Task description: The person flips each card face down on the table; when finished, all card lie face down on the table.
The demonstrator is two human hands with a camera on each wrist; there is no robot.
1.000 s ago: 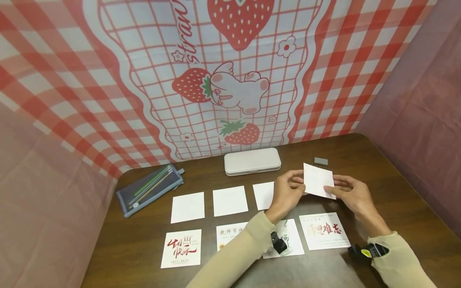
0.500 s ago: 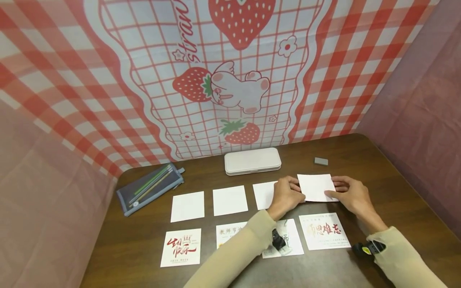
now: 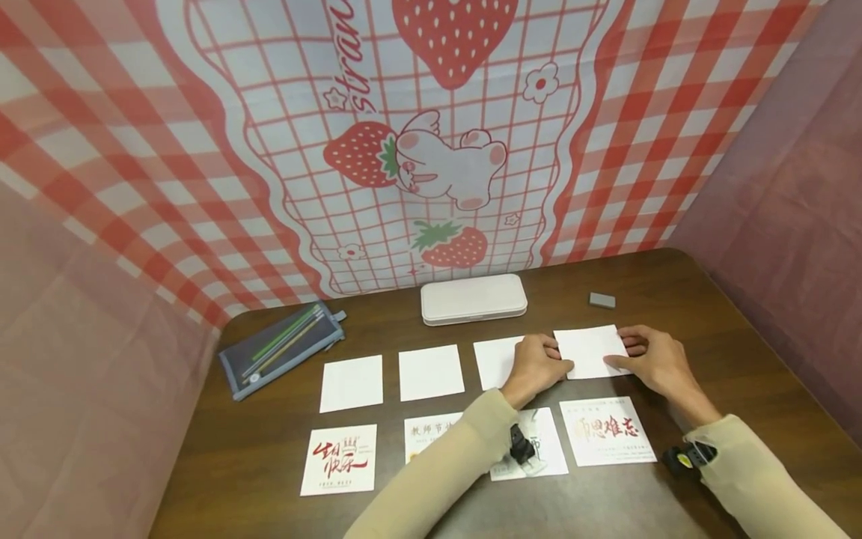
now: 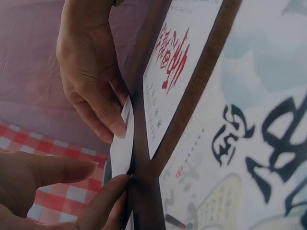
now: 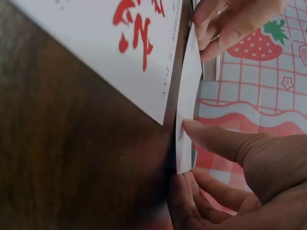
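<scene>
A blank white card lies low over the table at the right end of a row of white cards. My right hand pinches its right edge, thumb on top and fingers below, as the right wrist view shows. At the opposite edge, my left hand holds the lower left corner, with the thumb right at the card's edge. The left hand also covers part of the neighbouring blank card. Just nearer the body lies a printed card with red writing.
Two more blank cards lie to the left. Printed cards form a nearer row, partly under the left sleeve. A white pencil case, a grey eraser and a mesh pouch with pencils sit toward the back.
The card in both hands has come down from a raised, tilted pose to nearly flat, level with the row of blank cards. Over the last half second the hands barely shift.
</scene>
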